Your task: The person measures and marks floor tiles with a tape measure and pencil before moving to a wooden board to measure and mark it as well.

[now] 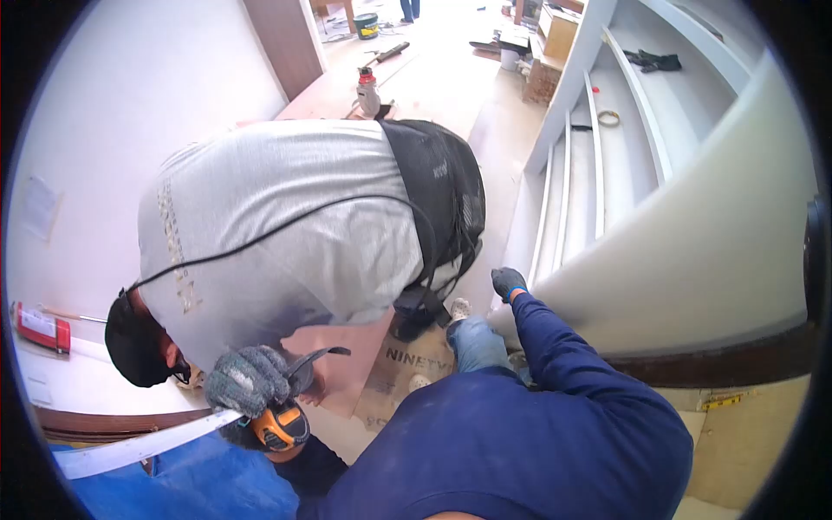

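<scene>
My left hand (247, 381), in a grey glove, is closed around an orange and black tape measure (282, 427). Beside it, a white strip (143, 448) runs off to the lower left and meets the glove. A dark curved strip (329, 353) sticks out past my fingers. Stretched forward, my right hand (508, 282) wears a dark glove and is curled close to the lower front end of the white shelf unit (598, 165); what its fingers hold is hidden. Bent over directly ahead is a co-worker in a grey shirt (286, 217), head low near my left hand.
A black cable (286, 227) crosses the co-worker's back. Printed board (407, 373) covers the floor by my feet. A red-capped bottle (367, 91) stands farther on. Blue sheeting (191, 485) lies lower left, near a red box (42, 329). A tape roll (609, 118) rests in the shelving.
</scene>
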